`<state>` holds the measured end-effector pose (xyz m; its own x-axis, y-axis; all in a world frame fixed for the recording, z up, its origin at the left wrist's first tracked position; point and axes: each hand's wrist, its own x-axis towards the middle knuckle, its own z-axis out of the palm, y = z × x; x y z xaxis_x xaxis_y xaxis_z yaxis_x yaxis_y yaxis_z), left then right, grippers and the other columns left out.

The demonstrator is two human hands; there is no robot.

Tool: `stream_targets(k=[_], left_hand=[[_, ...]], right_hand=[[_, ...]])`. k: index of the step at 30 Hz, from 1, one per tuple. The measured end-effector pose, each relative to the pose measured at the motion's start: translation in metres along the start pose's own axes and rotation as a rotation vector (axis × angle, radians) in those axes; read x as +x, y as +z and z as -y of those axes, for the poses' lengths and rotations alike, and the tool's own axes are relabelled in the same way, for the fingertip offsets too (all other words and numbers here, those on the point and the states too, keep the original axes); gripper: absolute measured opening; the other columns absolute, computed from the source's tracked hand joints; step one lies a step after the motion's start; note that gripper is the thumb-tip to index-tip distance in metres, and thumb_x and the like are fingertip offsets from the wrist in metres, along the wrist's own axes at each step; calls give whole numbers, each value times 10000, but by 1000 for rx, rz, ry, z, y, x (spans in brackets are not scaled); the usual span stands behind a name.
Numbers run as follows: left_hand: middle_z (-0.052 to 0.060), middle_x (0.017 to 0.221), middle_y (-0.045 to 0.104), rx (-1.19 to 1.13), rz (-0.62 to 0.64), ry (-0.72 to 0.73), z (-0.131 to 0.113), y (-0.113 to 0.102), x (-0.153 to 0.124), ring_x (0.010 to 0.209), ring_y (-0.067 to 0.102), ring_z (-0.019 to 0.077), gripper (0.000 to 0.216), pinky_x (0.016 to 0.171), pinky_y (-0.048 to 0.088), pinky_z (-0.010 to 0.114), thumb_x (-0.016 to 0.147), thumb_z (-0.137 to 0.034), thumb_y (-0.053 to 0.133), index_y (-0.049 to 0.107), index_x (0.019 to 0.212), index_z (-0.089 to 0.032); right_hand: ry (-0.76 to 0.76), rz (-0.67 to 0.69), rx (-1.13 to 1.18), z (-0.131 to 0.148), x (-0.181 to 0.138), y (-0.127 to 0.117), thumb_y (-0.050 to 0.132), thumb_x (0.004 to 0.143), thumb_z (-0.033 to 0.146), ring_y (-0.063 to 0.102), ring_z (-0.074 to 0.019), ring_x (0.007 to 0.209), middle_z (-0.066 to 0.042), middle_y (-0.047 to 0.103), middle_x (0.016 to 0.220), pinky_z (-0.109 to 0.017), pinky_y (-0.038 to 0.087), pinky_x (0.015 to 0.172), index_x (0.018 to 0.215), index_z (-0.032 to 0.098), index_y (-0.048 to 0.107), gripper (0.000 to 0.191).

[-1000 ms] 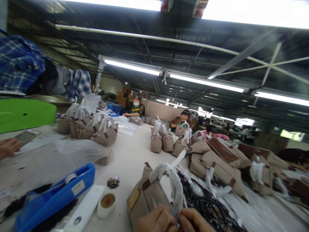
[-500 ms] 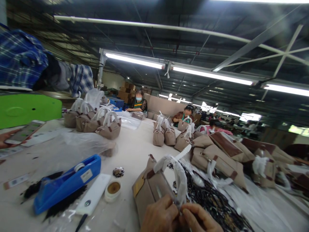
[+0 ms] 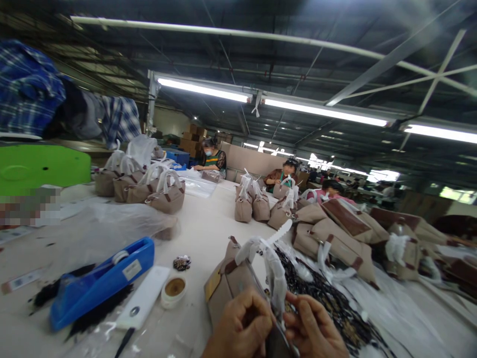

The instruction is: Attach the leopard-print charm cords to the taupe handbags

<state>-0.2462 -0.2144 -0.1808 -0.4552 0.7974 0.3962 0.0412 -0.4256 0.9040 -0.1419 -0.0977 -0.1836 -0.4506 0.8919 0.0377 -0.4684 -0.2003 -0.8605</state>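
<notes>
1. Head view shows both hands higher in the picture than half a second ago: then only the knuckles showed at the bottom edge, pinched together on the wrapped handle; now the fingers are in full view and have parted a little, which I take to mean the grip on the wrapping is being reset rather than let go.
2. The left hand [image 3: 240,325] is curled into a loose fist, fingers folded over the near top edge of the tan handbag [image 3: 227,283], pressing on it.
3. The right hand [image 3: 315,330] is half closed, thumb and forefinger narrowed around the lower end of the white paper-wrapped handle [image 3: 274,271], which arches up from the bag just beyond both hands. Whether the pinch fully closes on the paper I cannot tell, as the fingertips overlap it.
4. The handbag stands directly ahead of the hands on the surface [image 3: 203,231], leaning slightly away.
5. Just right of the right hand lies a dark heap of chain straps [image 3: 328,303], spreading away from the bag.
6. Left of the left hand sit a small round pot [image 3: 174,291], a white flat card [image 3: 143,301] and, further left, a blue tape dispenser [image 3: 100,281].
7. Beyond the hands stand groups of tan bags [image 3: 251,206] with wrapped handles; further right lie flat tan bags [image 3: 335,238].
8. Far ahead, other people sit at the surface.
</notes>
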Motion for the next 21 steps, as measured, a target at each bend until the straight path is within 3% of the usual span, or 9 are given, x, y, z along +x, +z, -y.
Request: stream_targets(k=[4, 7, 10, 16, 18, 21], left_hand=[[-8, 595, 609, -274, -73, -114, -1, -2, -2, 414, 508, 71, 373, 394, 415, 171, 768, -509, 683, 552, 770, -160], [-2, 648, 627, -327, -215, -142, -6, -5, -4, 469, 534, 78, 332, 404, 440, 168, 741, -441, 733, 577, 756, -149], [-24, 600, 603, -303, -263, -201, -7, -11, -5, 463, 513, 73, 296, 402, 410, 154, 731, -396, 748, 604, 792, -144], [-41, 571, 619, -273, -295, -293, 3, -16, -9, 459, 523, 70, 265, 440, 391, 148, 758, -350, 728, 576, 877, -169], [-35, 575, 628, -283, -263, -299, 6, -15, -11, 471, 537, 75, 261, 456, 407, 157, 773, -348, 719, 576, 890, -165], [-34, 569, 630, -330, -226, -303, 6, -13, -12, 469, 541, 75, 258, 467, 420, 162, 780, -351, 719, 577, 883, -161]], right_hand=[[58, 50, 53, 3, 7, -8, 912, 492, 348, 664, -148, 544, 11, 721, 674, -256, 576, 547, 822, 199, 692, 424], [28, 125, 52, 9, 0, -4, 881, 569, 362, 646, -123, 579, 9, 707, 699, -235, 561, 594, 906, 203, 714, 408], [-25, 182, -32, 15, -12, 6, 826, 666, 371, 638, -115, 602, 15, 684, 713, -209, 531, 594, 1044, 214, 678, 435], [-108, 291, -434, 21, -30, 14, 737, 752, 369, 661, -177, 627, -40, 694, 649, -254, 536, 623, 813, 161, 690, 222], [-180, 359, -526, 22, -34, 15, 706, 783, 324, 672, -180, 653, -45, 715, 709, -250, 536, 628, 861, 175, 711, 167], [-412, 480, -610, 24, -37, 18, 673, 815, 225, 671, -162, 704, -31, 720, 796, -233, 527, 642, 900, 217, 732, 104]])
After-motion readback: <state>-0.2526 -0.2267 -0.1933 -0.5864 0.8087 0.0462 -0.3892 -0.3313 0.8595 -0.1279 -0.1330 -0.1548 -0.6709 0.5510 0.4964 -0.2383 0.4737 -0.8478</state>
